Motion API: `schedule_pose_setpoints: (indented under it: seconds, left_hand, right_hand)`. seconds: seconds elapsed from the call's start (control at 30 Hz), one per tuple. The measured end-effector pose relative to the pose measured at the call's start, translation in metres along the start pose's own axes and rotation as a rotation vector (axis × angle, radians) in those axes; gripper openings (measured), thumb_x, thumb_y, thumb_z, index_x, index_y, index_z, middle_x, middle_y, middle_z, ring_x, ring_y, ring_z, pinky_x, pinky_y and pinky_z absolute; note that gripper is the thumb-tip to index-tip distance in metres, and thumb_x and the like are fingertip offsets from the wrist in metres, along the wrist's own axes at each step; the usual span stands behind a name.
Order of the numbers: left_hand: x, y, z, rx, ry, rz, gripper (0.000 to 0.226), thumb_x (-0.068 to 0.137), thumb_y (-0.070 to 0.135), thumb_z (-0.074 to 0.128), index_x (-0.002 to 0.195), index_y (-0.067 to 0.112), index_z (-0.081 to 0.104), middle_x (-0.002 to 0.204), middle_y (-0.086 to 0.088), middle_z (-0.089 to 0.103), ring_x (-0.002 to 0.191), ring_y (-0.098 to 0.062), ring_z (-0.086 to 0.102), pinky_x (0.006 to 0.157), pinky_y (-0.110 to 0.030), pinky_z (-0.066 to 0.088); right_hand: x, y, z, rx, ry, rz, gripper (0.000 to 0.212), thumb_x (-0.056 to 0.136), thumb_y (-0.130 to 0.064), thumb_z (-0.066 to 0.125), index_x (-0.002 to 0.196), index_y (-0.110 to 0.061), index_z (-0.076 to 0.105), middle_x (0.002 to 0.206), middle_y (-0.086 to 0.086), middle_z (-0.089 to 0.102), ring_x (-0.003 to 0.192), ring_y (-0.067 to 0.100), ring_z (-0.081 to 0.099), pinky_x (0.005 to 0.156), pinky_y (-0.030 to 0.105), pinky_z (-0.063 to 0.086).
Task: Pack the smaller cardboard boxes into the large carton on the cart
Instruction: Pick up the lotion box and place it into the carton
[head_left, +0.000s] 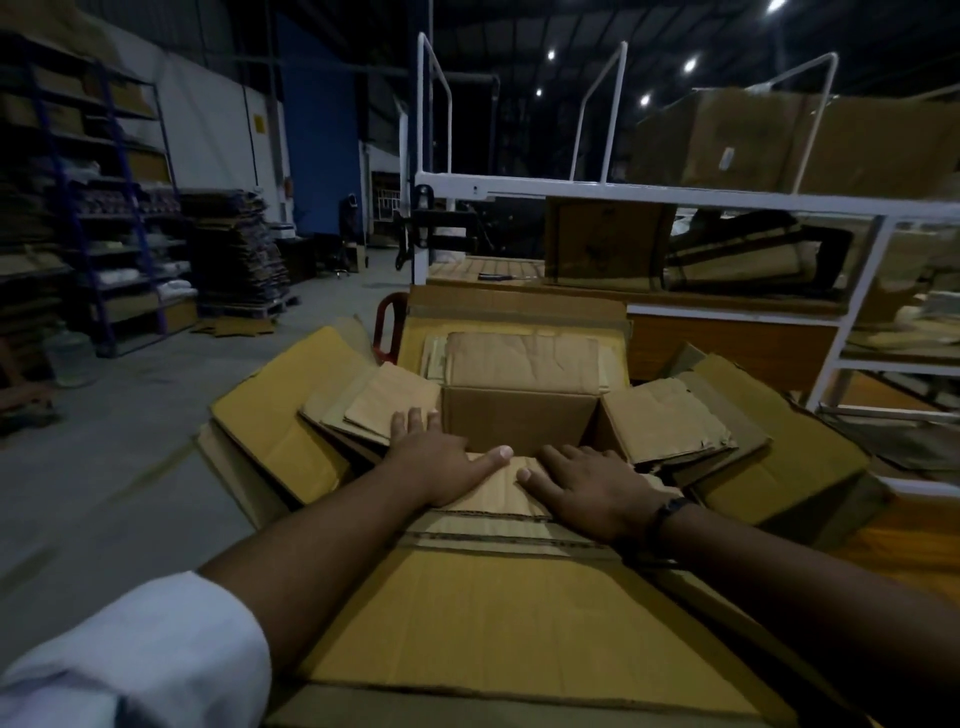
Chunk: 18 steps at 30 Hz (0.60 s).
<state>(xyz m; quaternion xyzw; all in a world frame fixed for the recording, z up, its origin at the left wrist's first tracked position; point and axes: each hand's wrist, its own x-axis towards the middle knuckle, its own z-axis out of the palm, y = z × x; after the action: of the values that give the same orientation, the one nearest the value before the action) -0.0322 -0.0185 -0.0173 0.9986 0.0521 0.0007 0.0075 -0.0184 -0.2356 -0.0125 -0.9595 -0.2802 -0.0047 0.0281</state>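
Grip released: left hand (432, 458), right hand (597, 486) flat on small box (519, 415) near flap in large carton (493, 623)

- Our left hand (441, 460) lies palm down at frame centre, fingers straight (white sleeve (130, 654) at lower left).
- Our right hand (592, 486) lies flat just beside it, thumbs close together.

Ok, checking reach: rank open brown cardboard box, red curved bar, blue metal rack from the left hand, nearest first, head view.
1. Open brown cardboard box, touching the left hand.
2. Red curved bar, ahead-left.
3. Blue metal rack, far left.
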Motion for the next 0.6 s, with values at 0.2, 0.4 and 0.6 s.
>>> schedule_pose_setpoints:
  seconds: [0.2, 0.4, 0.6]
  left_hand:
    - [0.009, 0.002, -0.033, 0.103, -0.126, -0.014, 0.113, 0.079, 0.098, 0.017, 0.163, 0.024, 0.026, 0.17, -0.02, 0.014, 0.156, -0.043, 0.012, 0.122, -0.057, 0.013]
    - [0.047, -0.005, -0.083, 0.14, -0.15, 0.03, 0.101, 0.088, 0.088, 0.033, 0.163, 0.021, 0.027, 0.168, -0.016, 0.026, 0.154, -0.041, 0.022, 0.122, -0.056, 0.023]
    - [0.086, 0.001, -0.098, 0.178, -0.071, 0.032, 0.086, 0.095, 0.074, 0.046, 0.161, 0.02, 0.032, 0.166, -0.014, 0.03, 0.149, -0.041, 0.029, 0.116, -0.055, 0.031]
  right_hand:
    - [0.023, -0.011, -0.036, 0.056, -0.244, 0.092, 0.091, 0.089, -0.087, 0.013, 0.157, -0.03, 0.033, 0.16, 0.008, 0.037, 0.139, 0.031, 0.043, 0.11, 0.049, 0.039]
    - [0.075, -0.009, -0.079, -0.215, -0.171, 0.101, 0.081, 0.095, -0.079, 0.033, 0.16, -0.032, 0.027, 0.162, 0.008, 0.035, 0.147, 0.033, 0.032, 0.115, 0.051, 0.031]
    - [0.115, 0.01, -0.095, -0.273, -0.037, 0.207, 0.068, 0.1, -0.06, 0.051, 0.155, -0.024, 0.035, 0.158, 0.012, 0.039, 0.145, 0.037, 0.034, 0.119, 0.056, 0.028]
